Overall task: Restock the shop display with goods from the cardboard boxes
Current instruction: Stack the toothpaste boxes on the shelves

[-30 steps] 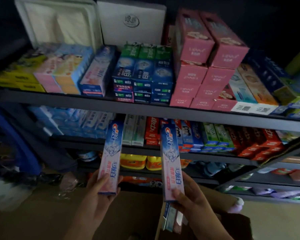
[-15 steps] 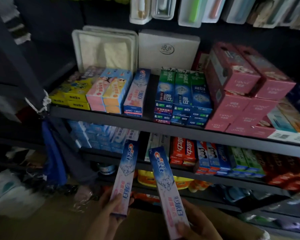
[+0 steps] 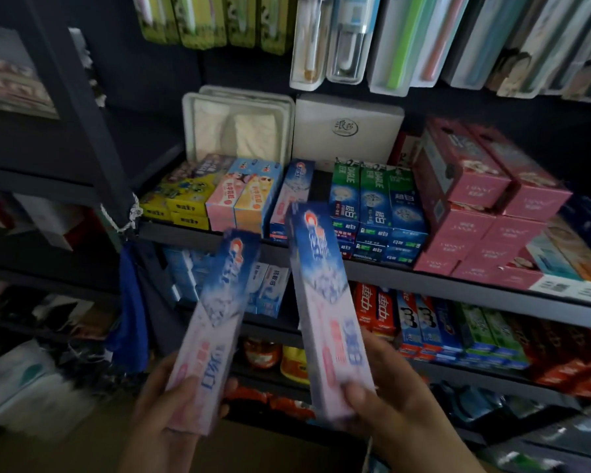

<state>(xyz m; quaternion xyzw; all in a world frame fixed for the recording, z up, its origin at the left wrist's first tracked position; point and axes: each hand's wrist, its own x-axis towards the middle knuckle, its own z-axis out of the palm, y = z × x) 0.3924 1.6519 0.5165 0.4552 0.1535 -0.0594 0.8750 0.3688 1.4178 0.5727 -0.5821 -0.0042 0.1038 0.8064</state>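
Note:
I hold two long blue-and-pink Crest toothpaste boxes upright in front of the shelves. My left hand (image 3: 171, 407) grips the lower end of the left box (image 3: 215, 322). My right hand (image 3: 393, 404) grips the lower end of the right box (image 3: 325, 302), whose top reaches the edge of the upper shelf (image 3: 423, 281). On that shelf a matching Crest box (image 3: 296, 196) lies between the pink-and-orange cartons and the green-and-blue toothpaste stack. No cardboard box can be made out clearly.
The upper shelf also carries yellow cartons (image 3: 181, 196), green-blue toothpaste boxes (image 3: 376, 213) and stacked pink boxes (image 3: 475, 206). Toothbrush packs (image 3: 342, 39) hang above. The lower shelf (image 3: 458, 367) holds red, blue and green toothpaste boxes. A dark upright post (image 3: 93, 138) stands at left.
Both hands have lifted the two boxes higher and closer to the upper shelf, and the right box now overlaps the shelf edge. The view has tilted upward, showing the hanging toothbrush packs.

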